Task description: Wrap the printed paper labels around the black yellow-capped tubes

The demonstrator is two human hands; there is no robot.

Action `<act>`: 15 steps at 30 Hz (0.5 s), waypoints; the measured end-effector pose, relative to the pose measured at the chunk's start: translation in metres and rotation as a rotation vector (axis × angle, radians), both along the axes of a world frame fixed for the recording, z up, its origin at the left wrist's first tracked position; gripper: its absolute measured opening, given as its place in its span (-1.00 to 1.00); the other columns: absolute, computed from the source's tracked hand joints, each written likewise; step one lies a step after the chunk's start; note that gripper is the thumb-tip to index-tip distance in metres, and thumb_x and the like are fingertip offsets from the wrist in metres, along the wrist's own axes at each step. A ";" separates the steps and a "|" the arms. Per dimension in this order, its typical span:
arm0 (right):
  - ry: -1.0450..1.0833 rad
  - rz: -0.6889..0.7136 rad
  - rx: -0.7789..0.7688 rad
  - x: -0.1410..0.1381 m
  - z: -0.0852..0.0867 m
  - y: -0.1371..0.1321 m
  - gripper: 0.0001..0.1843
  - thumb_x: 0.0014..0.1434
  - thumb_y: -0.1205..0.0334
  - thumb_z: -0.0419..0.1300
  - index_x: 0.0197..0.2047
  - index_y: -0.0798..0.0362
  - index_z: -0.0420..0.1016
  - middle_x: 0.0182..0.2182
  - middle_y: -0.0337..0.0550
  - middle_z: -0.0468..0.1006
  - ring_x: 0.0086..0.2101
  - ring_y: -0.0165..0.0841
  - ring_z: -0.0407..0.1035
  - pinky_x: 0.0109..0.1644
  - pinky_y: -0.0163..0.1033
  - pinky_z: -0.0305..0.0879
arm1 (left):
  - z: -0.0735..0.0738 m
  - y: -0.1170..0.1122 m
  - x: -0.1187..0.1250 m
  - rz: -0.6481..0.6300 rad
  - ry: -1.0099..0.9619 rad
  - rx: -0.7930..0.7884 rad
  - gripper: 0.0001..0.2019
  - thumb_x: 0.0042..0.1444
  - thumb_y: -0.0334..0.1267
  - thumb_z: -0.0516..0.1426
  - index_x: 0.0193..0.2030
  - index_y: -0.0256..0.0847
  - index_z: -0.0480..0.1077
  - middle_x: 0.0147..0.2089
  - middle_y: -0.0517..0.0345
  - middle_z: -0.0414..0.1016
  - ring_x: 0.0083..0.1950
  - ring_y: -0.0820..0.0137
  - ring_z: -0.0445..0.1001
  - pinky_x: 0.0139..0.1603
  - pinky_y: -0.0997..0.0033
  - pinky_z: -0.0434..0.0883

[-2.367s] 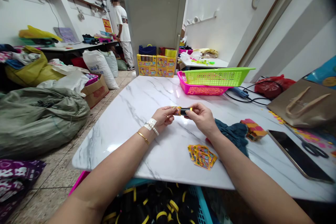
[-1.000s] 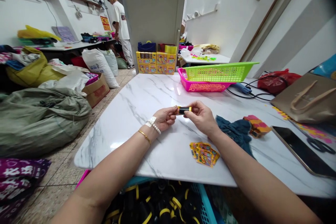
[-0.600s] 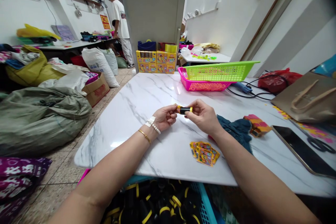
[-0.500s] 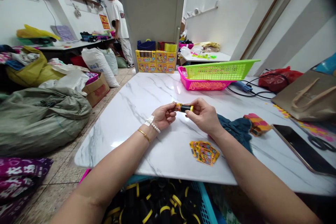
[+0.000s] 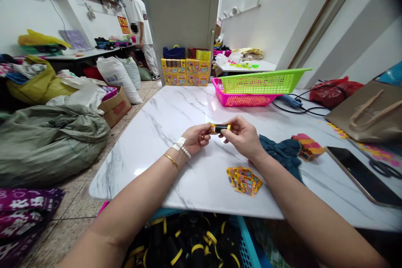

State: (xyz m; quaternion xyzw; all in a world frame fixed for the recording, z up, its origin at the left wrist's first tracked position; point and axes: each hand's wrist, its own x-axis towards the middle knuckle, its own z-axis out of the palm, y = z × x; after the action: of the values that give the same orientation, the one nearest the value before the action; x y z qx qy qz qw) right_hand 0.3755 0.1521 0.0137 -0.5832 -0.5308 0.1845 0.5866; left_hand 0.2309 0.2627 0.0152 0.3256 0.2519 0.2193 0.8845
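Over the table, both hands meet at a small black tube with a yellow rim [image 5: 222, 128]. My right hand [image 5: 243, 136] grips its yellow-rimmed end between thumb and fingers. My left hand [image 5: 198, 137] pinches an orange printed label [image 5: 213, 128] at the tube's left end; whether the label is stuck down there I cannot tell. A loose pile of similar orange printed labels [image 5: 245, 181] lies on the table between my forearms. Below the table edge, a blue basket [image 5: 246, 240] holds many black tubes with yellow rims [image 5: 197, 249].
On the white marbled table [image 5: 163, 134] are stacked pink and green baskets [image 5: 260, 83], a dark blue cloth [image 5: 282, 153], a phone [image 5: 361, 173], scissors [image 5: 383, 167] and a paper bag [image 5: 370, 113]. Yellow printed boxes [image 5: 186, 72] stand at the back. A person [image 5: 143, 29] stands beyond, left.
The hands stay almost in place, with small shifts of the fingers around the tube and label. The tube has turned slightly more level.
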 end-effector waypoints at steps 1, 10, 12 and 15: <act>0.030 -0.011 0.026 0.001 0.000 0.001 -0.75 0.08 0.13 0.31 -0.23 -0.01 0.35 -0.44 -0.27 0.56 -0.48 -0.37 0.49 -0.41 -0.23 0.49 | 0.001 0.000 0.000 0.000 0.005 0.002 -0.87 0.21 -0.39 0.19 -0.35 -0.39 0.42 -0.47 0.12 0.46 -0.69 0.67 0.23 -0.80 0.72 0.06; 0.305 0.070 0.077 0.002 0.017 -0.001 -0.69 0.00 0.10 0.40 -0.27 0.02 0.40 -0.42 -0.24 0.61 -0.45 -0.33 0.55 -0.34 -0.17 0.53 | 0.007 0.007 -0.004 0.033 -0.048 -0.058 -0.81 0.32 -0.41 0.05 -0.35 -0.35 0.37 -0.51 0.18 0.44 -0.71 0.70 0.18 -0.79 0.75 0.05; 0.334 0.089 0.051 -0.002 0.016 0.000 -0.69 -0.02 0.08 0.40 -0.28 0.02 0.43 -0.39 -0.22 0.62 -0.42 -0.33 0.54 -0.31 -0.16 0.54 | 0.007 0.007 -0.004 0.034 -0.054 -0.071 -0.81 0.32 -0.41 0.05 -0.35 -0.34 0.36 -0.51 0.18 0.43 -0.71 0.69 0.19 -0.79 0.75 0.06; 0.327 0.049 0.067 -0.004 0.011 0.003 -0.69 -0.04 0.07 0.42 -0.29 0.02 0.47 -0.32 -0.19 0.64 -0.33 -0.34 0.53 -0.17 -0.16 0.53 | 0.007 0.004 -0.002 0.009 -0.063 -0.085 -0.83 0.32 -0.42 0.05 -0.32 -0.36 0.37 -0.48 0.14 0.45 -0.71 0.69 0.19 -0.79 0.75 0.07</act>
State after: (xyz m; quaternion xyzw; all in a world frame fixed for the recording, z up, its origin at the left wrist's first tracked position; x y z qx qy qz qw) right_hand 0.3710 0.1549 0.0246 -0.5125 -0.4482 0.2734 0.6795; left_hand 0.2294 0.2666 0.0218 0.2797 0.2345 0.2226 0.9040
